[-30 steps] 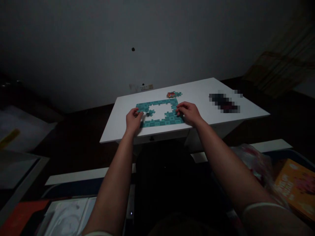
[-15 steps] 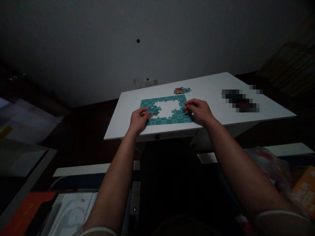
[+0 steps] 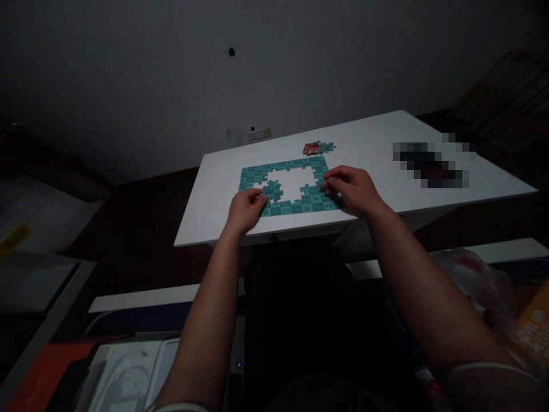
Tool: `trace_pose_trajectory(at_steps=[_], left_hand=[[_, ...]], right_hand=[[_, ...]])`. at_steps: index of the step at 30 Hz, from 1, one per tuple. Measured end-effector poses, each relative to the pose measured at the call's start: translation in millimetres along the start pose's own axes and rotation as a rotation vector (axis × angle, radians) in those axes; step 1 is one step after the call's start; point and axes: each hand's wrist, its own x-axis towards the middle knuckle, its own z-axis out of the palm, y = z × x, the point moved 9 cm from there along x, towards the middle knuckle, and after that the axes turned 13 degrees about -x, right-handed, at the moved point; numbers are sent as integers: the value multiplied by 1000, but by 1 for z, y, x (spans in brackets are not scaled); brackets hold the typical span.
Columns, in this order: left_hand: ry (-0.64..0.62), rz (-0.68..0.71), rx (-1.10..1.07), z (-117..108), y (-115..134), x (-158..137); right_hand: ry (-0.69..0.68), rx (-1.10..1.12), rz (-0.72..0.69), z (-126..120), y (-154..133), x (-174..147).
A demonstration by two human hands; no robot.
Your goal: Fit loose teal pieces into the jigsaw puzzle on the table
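Note:
A teal checkered jigsaw puzzle (image 3: 315,198) lies on the white table with its outer band joined and a white gap in the middle. At its left inner side, a small cluster of joined teal puzzle pieces (image 3: 272,190) sits in the gap. My left hand (image 3: 246,209) is closed at the cluster's near-left edge, thumb and forefinger pinching it. Over the right border is my right hand (image 3: 352,189), fingers curled and thumb against forefinger; whether a piece is between them is hidden. Behind the puzzle lies a small pile of loose red and teal pieces (image 3: 318,148).
The white table (image 3: 206,212) stands before a grey wall with a socket strip (image 3: 259,134). A pixelated dark object (image 3: 429,163) lies on the table's right side. Below me are an open white box (image 3: 124,372) at left and a clear plastic bag (image 3: 472,280) at right.
The view has tilted slightly. My left hand has shifted the cluster a little to the right and nearer, against the lower border. My right hand stays about the same place over the right border.

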Motion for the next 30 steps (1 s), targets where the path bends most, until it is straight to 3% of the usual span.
trace_pose_trajectory(at_steps=[23,25,30], left_hand=[[-39,52,14,5,10,2],[25,50,-62,0,5,4],[358,22,-384,-34,-11,4]], right_hand=[[29,-21,-3,-1,-8,-3],[29,-31,-3,-2,-9,-3],[22,-63,20,-3,-14,-6]])
